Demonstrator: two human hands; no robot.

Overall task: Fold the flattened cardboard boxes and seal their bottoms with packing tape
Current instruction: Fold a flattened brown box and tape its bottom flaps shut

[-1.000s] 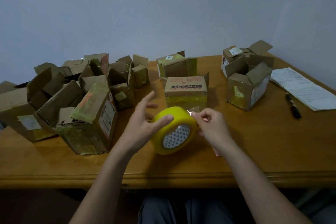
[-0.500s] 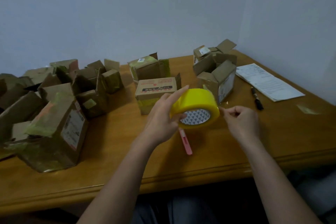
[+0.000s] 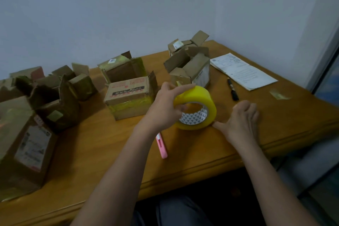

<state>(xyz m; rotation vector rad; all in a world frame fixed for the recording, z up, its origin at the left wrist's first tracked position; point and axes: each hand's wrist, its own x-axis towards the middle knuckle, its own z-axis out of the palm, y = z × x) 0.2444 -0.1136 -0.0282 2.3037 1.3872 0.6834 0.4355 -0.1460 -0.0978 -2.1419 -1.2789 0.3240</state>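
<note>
My left hand (image 3: 163,108) grips the yellow roll of packing tape (image 3: 199,105), thumb through its core; my right hand (image 3: 242,121) rests loose-fingered on the wooden counter (image 3: 110,145) beside it

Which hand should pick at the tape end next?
Probably the right hand: it holds nothing and its thumb touches the tape roll, while the left hand grips the roll.

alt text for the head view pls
A left hand grips a yellow tape roll over a wooden table; the right hand rests open beside it. Folded boxes, a pink cutter, a pen and papers lie around.
</note>
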